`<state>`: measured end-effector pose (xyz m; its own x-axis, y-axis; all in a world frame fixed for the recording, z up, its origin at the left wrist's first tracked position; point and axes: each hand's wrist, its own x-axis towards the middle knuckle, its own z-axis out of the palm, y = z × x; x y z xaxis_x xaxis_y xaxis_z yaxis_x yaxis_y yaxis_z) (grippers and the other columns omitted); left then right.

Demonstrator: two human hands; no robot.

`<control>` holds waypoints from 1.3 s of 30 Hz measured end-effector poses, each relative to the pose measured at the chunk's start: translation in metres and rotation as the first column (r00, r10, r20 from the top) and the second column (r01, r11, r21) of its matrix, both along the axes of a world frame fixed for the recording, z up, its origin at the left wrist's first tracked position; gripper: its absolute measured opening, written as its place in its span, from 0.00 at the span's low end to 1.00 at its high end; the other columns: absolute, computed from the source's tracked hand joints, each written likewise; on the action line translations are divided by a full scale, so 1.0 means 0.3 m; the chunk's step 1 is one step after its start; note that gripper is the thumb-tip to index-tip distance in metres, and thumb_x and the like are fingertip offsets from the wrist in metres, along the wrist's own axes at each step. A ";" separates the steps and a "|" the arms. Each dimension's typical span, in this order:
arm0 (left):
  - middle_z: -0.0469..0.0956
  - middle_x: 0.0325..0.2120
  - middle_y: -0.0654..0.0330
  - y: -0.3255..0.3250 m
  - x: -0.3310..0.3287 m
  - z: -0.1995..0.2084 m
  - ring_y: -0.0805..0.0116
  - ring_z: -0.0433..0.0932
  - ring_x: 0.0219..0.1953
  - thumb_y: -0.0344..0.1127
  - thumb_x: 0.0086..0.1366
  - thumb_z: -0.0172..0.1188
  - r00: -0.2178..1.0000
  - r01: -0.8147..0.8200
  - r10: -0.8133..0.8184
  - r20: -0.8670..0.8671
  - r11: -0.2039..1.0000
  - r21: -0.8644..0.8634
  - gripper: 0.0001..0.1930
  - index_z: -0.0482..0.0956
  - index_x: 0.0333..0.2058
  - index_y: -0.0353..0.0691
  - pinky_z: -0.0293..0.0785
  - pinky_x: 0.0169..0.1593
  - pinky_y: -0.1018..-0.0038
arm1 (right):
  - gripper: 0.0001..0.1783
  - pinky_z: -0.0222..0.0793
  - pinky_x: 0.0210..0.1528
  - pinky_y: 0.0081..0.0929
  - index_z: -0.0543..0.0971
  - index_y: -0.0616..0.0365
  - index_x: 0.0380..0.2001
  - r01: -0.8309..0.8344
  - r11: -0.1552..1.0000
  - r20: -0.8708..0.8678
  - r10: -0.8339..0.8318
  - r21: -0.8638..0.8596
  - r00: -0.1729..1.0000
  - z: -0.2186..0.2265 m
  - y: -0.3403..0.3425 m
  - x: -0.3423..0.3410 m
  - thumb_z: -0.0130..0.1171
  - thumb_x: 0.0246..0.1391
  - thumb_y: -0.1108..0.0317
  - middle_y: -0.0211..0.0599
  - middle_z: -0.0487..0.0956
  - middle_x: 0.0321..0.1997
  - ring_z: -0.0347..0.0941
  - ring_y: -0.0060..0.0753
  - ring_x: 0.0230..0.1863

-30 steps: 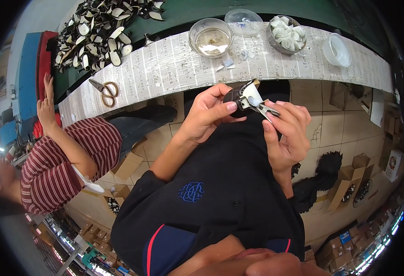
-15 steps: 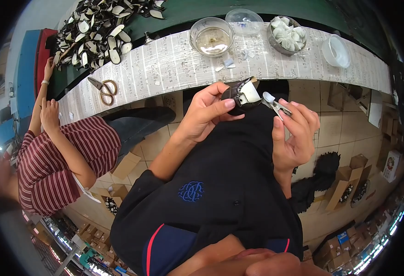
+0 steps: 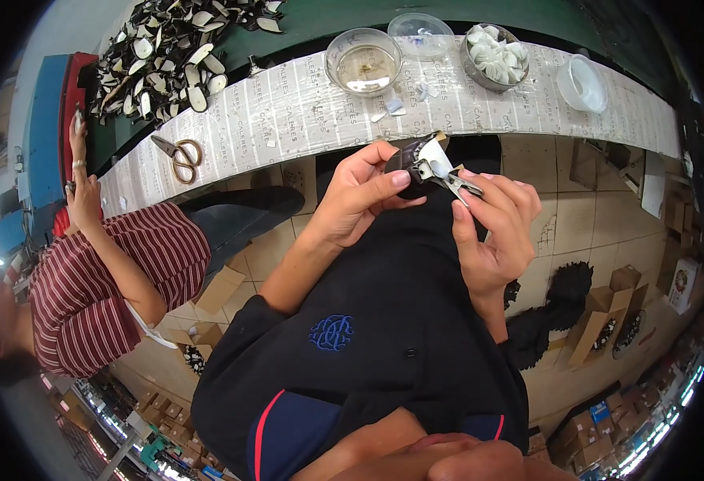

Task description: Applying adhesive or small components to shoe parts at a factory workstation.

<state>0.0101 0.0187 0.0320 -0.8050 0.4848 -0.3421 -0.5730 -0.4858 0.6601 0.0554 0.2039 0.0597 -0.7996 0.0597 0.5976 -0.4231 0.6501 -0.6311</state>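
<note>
My left hand (image 3: 358, 191) is closed round a dark, glossy shoe part (image 3: 404, 163) with a whitish inner face, thumb on top. My right hand (image 3: 498, 218) pinches a metal clip (image 3: 462, 189). In the clip's jaws sits a small white wad (image 3: 440, 169). The wad is against or just over the whitish face of the part; I cannot tell whether they touch. Both hands are in front of the bench edge. Beyond them stand a clear bowl of liquid (image 3: 364, 66) and a bowl of white wads (image 3: 495, 58).
Scissors (image 3: 177, 158) lie on the paper-covered bench (image 3: 304, 120). A heap of black-and-white parts (image 3: 167, 56) is at the far left. Two more plastic tubs, one a whitish tub (image 3: 583, 84), stand along the back. A co-worker in a striped shirt (image 3: 119, 280) sits at my left.
My right hand has moved left with the clip, bringing the wad to the whitish face of the shoe part. My left hand stays nearly still. The co-worker's hands have shifted.
</note>
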 end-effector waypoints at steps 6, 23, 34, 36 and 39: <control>0.76 0.37 0.63 -0.004 -0.004 -0.003 0.75 0.77 0.40 0.29 0.63 0.60 0.999 0.006 -0.007 0.032 0.999 0.052 0.08 0.72 0.39 0.38 0.81 0.48 0.65 | 0.08 0.57 0.53 0.33 0.81 0.56 0.31 0.101 0.994 -0.027 -0.100 0.045 0.995 -0.003 0.021 0.002 0.67 0.44 0.74 0.33 0.84 0.39 0.76 0.33 0.41; 0.77 0.37 0.61 0.005 -0.028 -0.009 0.74 0.78 0.40 0.30 0.63 0.60 0.999 -0.009 0.007 0.046 0.999 0.045 0.08 0.72 0.40 0.37 0.81 0.48 0.65 | 0.10 0.55 0.55 0.32 0.81 0.55 0.33 0.160 0.968 -0.033 -0.157 0.193 0.987 0.003 0.029 -0.025 0.68 0.44 0.73 0.33 0.84 0.39 0.76 0.32 0.42; 0.76 0.36 0.62 0.017 -0.046 -0.007 0.75 0.77 0.39 0.30 0.64 0.59 0.996 0.002 -0.005 0.088 0.999 0.038 0.07 0.71 0.39 0.38 0.81 0.47 0.66 | 0.10 0.58 0.53 0.32 0.81 0.57 0.34 0.092 0.995 -0.014 -0.092 0.028 0.996 0.000 0.024 -0.044 0.66 0.45 0.75 0.36 0.84 0.39 0.77 0.34 0.40; 0.76 0.36 0.62 0.020 -0.048 -0.005 0.76 0.77 0.39 0.30 0.64 0.59 0.996 0.004 -0.008 0.087 0.999 0.042 0.07 0.71 0.39 0.38 0.81 0.47 0.66 | 0.10 0.58 0.53 0.32 0.81 0.57 0.34 0.063 0.998 -0.006 -0.063 0.016 0.998 0.001 0.011 -0.052 0.66 0.45 0.75 0.37 0.83 0.39 0.77 0.34 0.40; 0.76 0.35 0.63 0.022 -0.051 0.001 0.76 0.77 0.38 0.30 0.64 0.59 0.996 -0.009 0.005 0.085 0.999 0.038 0.07 0.71 0.38 0.38 0.81 0.47 0.67 | 0.10 0.58 0.52 0.33 0.81 0.57 0.34 0.017 1.000 0.013 -0.017 -0.005 1.000 -0.002 0.000 -0.059 0.67 0.44 0.74 0.36 0.83 0.38 0.77 0.33 0.40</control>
<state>-0.0051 0.0252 0.0323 -0.7771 0.4935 -0.3906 -0.6229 -0.5141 0.5896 0.0377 0.2039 0.0591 -0.8062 0.0761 0.5868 -0.4038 0.6540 -0.6397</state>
